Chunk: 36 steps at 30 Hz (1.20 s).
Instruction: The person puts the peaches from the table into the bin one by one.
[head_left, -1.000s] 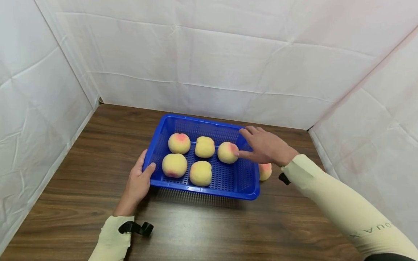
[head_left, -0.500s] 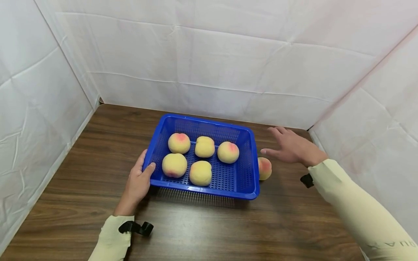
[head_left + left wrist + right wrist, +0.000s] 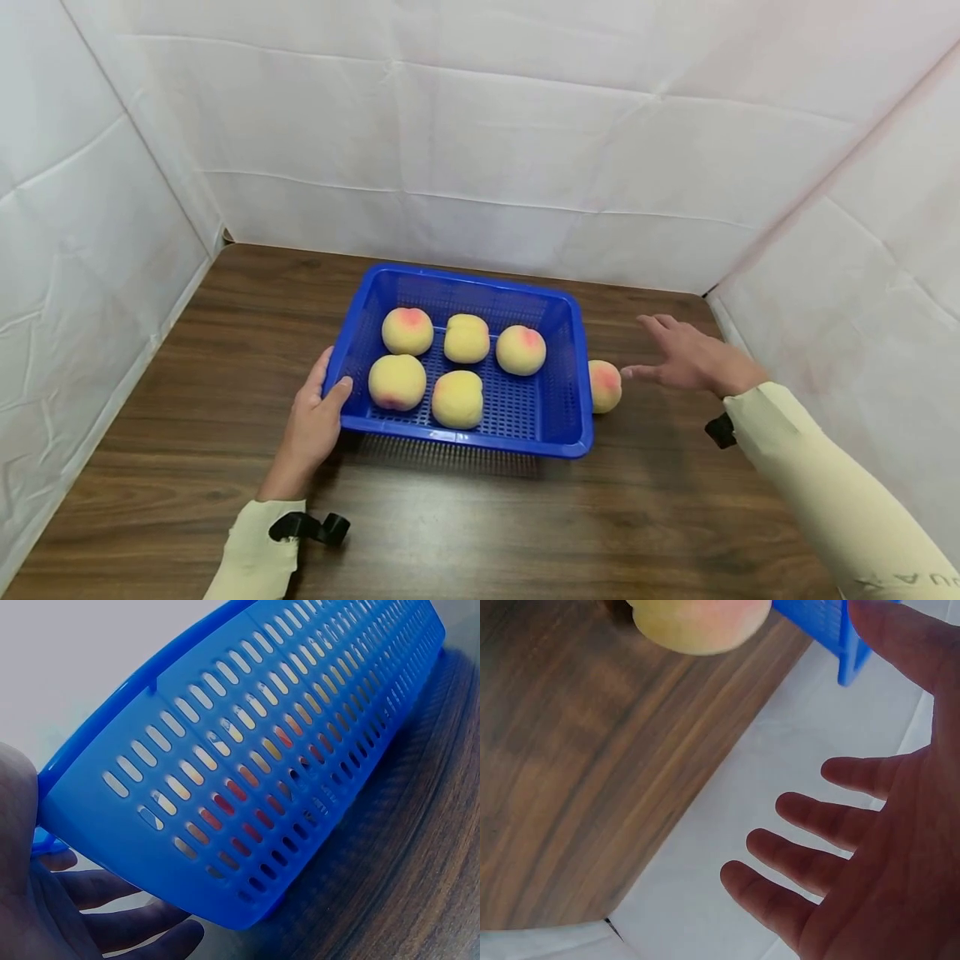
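Observation:
A blue plastic basket with slotted walls holds several yellow peaches with pink blushes, one peach lying at the right of the group. My left hand grips the basket's left rim, thumb over the top and fingers under the outside; in the left wrist view the hand shows at the basket's corner. Another peach rests on the table just outside the basket's right wall, partly hidden by it. To the right of that peach my right hand hovers with fingers spread, holding nothing; its palm shows in the right wrist view.
The basket stands on a dark wood-grain table. White cloth walls enclose the table at the back, left and right. The table's back edge runs close behind the basket.
My right hand has left the rightmost peach inside the basket and moved right, past the basket wall, to beside the outside peach. The left hand keeps its grip on the rim.

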### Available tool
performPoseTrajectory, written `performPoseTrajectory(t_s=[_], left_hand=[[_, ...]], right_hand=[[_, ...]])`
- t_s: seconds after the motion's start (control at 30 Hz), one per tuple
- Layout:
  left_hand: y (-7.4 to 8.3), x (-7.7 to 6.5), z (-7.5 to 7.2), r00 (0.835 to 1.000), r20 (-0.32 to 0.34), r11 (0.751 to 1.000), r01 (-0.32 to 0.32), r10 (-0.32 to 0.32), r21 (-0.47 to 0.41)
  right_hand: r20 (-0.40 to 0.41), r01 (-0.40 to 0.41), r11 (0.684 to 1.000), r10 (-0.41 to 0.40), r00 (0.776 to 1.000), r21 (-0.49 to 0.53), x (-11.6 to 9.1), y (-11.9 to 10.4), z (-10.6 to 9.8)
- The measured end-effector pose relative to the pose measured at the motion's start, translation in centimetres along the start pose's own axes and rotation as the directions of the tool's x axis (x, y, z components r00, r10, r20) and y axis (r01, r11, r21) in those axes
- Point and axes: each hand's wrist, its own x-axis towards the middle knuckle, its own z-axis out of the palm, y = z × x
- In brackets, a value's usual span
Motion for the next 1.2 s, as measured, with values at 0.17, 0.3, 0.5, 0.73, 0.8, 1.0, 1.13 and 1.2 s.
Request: performPoseTrajectory(t_s=[0.17,0.3,0.5,0.73,0.8,1.0,1.13,1.2], left_hand=[[-0.1,0.0,0.0,1.000,-0.006,1.000,-0.014,0.014,-0.002],[-0.1,0.0,0.0,1.000,-0.002,1.000,-0.011,0.011,0.014],[-0.1,0.0,0.0,1.000,0.002,1.000,-0.002,0.002,0.018],[-0.1,0.0,-0.1,1.000,-0.009,1.000,-0.006,0.006,0.014],[0.0,0.0,-0.1,1.000,-0.007,1.000,-0.003,0.003,0.013],[0.0,0.1,0.0,1.000,-0.002,1.000,0.006,-0.006,0.007],[-0.1,0.0,0.0,1.000,-0.007,1.000,0.009,-0.009,0.010],[-0.2,0.0,0.0,1.000,-0.004,1.000,0.014,-0.014,0.015]], right_hand=[[0.015,0.028,0.999,-0.029,0.999,0.029,0.5,-0.7,2.1],[0.013,0.067,0.997,-0.067,0.998,0.029,1.4,-1.6,4.4],[-0.027,0.112,0.993,-0.111,0.993,0.047,3.0,-2.2,7.2],[-0.194,0.187,0.982,-0.179,0.964,0.024,4.1,-2.3,9.8],[-0.251,0.186,0.983,-0.177,0.952,0.013,4.4,-2.2,10.6],[-0.342,0.157,0.988,-0.144,0.929,0.010,4.7,-2.0,11.7],[-0.360,0.160,0.987,-0.142,0.922,0.021,4.8,-2.1,11.9],[-0.368,0.157,0.987,-0.138,0.920,0.021,4.8,-2.1,12.1]])
